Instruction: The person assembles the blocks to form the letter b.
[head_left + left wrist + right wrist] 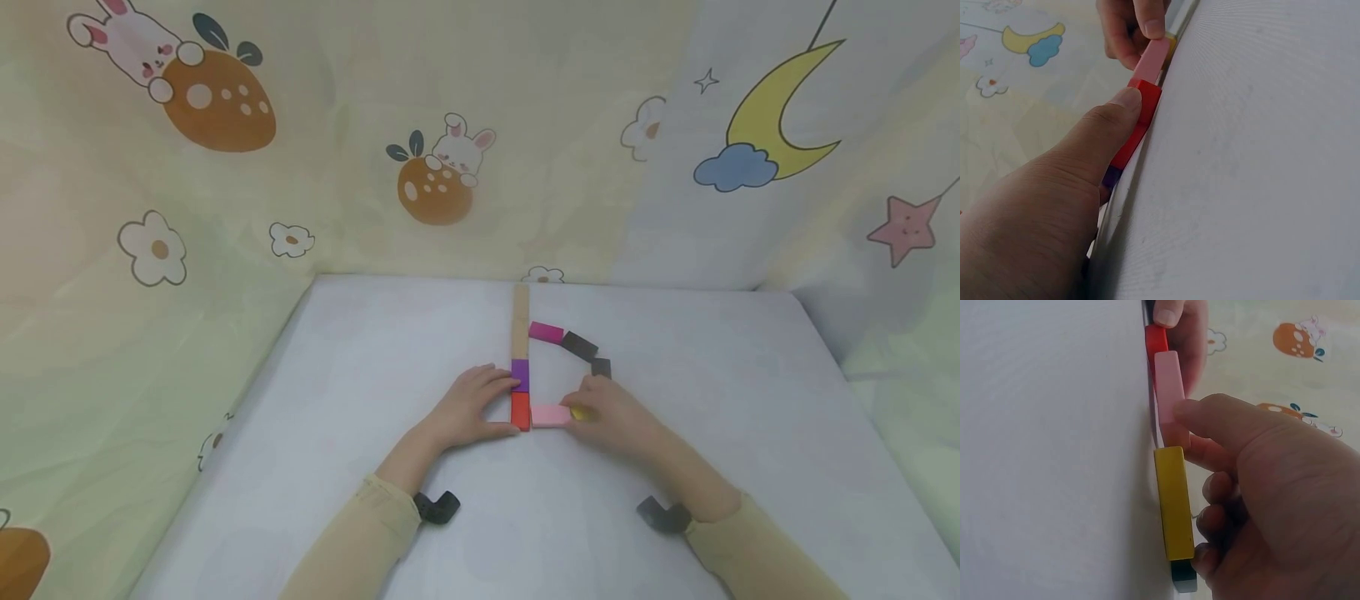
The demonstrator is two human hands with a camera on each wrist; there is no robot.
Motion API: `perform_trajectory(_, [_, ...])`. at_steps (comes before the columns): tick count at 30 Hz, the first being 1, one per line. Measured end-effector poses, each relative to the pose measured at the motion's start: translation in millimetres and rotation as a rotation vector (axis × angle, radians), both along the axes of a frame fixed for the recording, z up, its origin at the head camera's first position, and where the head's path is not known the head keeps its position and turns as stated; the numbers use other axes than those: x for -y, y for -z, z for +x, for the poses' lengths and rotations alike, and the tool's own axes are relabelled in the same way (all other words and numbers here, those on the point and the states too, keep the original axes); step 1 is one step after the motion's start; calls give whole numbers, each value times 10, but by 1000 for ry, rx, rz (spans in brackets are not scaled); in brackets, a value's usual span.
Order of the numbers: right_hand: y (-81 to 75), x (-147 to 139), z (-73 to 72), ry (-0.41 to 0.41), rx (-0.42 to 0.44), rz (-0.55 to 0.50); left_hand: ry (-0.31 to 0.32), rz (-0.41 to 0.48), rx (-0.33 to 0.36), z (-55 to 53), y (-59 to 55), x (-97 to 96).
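My left hand (pixel 474 406) touches the low end of a straight column of blocks. Its thumb presses the red block (pixel 521 411), while a fingertip lies on the purple block (pixel 520 371). Beside the red block lies a pink block (pixel 550 416), pointing right. My right hand (pixel 618 417) pinches the pink block's far end between thumb and index finger. A yellow block (pixel 1175 503) follows the pink one, mostly hidden under the right hand in the head view. Past it a dark green block (pixel 1184 576) shows in the right wrist view.
Natural wood blocks (pixel 521 321) extend the column toward the back. From it a magenta block (pixel 546 332) and dark blocks (pixel 580 346) curve down to the right hand. All lie on a white table (pixel 375 333), with a printed cloth (pixel 525 67) behind and at the sides.
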State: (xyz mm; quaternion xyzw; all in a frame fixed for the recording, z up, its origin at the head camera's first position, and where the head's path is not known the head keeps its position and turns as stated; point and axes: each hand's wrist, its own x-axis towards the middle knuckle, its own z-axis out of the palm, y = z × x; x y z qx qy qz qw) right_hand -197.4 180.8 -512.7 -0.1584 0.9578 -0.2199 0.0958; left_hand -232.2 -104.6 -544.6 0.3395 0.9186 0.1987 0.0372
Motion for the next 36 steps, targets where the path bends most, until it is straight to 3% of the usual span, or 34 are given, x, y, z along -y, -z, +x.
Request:
perform_trajectory(12, [-2, 26, -9, -18, -29, 38, -11, -6, 6, 6, -12, -5])
perform_trajectory(36, [-39, 34, 30, 38, 1, -1, -13, -5, -8, 2, 8, -3])
